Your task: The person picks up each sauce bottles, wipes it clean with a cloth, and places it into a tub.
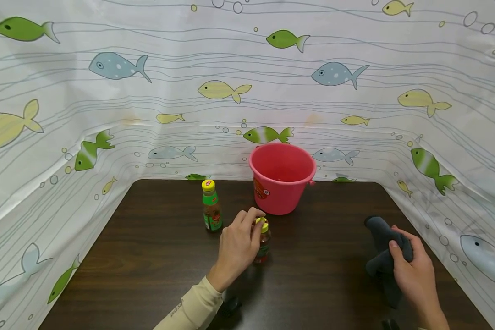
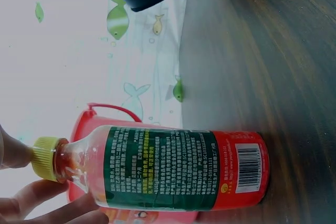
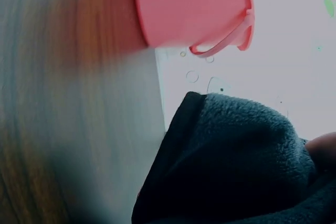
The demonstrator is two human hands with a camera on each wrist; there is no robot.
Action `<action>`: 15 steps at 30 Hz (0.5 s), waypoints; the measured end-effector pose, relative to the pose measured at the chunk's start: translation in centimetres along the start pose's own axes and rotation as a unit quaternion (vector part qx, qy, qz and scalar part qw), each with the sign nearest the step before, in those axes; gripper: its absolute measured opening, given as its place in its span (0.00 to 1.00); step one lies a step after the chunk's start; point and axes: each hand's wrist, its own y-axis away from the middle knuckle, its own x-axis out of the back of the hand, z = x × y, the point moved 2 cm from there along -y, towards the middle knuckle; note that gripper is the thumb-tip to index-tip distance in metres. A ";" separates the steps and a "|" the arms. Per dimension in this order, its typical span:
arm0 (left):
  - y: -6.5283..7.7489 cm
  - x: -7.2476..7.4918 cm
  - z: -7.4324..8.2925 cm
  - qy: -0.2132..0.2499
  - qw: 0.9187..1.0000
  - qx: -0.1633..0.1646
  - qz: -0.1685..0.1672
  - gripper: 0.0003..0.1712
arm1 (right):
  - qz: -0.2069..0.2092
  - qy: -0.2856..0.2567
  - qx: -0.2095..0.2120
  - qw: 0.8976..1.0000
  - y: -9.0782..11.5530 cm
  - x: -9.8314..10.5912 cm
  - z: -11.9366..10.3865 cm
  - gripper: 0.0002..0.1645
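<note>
Near the table's middle, my left hand (image 1: 239, 245) pinches the yellow cap (image 2: 45, 159) of a sauce bottle (image 1: 263, 249) between thumb and fingers. The bottle stands upright; its green and red label with a barcode (image 2: 249, 167) faces the left wrist camera. To the right, my right hand (image 1: 416, 272) grips a bunched dark grey cloth (image 1: 382, 243), which hangs down over the table. In the right wrist view, the fuzzy cloth (image 3: 247, 150) hides most of that hand.
A second sauce bottle (image 1: 211, 211) with a yellow cap stands left of the left hand. Behind the held bottle is a pink bucket (image 1: 278, 199), its handle (image 3: 226, 40) hanging at the side. A white fish-patterned sheet (image 1: 169, 91) surrounds the dark wooden table (image 1: 148, 256).
</note>
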 end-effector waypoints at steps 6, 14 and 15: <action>0.0 0.1 0.0 -0.001 1.000 0.003 -0.004 0.06 | -0.037 0.074 0.054 0.995 -0.1 -0.7 0.2 0.35; 0.0 0.1 -0.1 0.003 1.000 0.007 -0.007 0.07 | -0.126 0.107 0.081 0.983 0.0 -2.9 0.1 0.35; 0.0 0.1 -0.1 0.003 1.000 0.007 -0.007 0.07 | -0.133 0.108 0.086 0.981 0.1 -3.3 0.1 0.35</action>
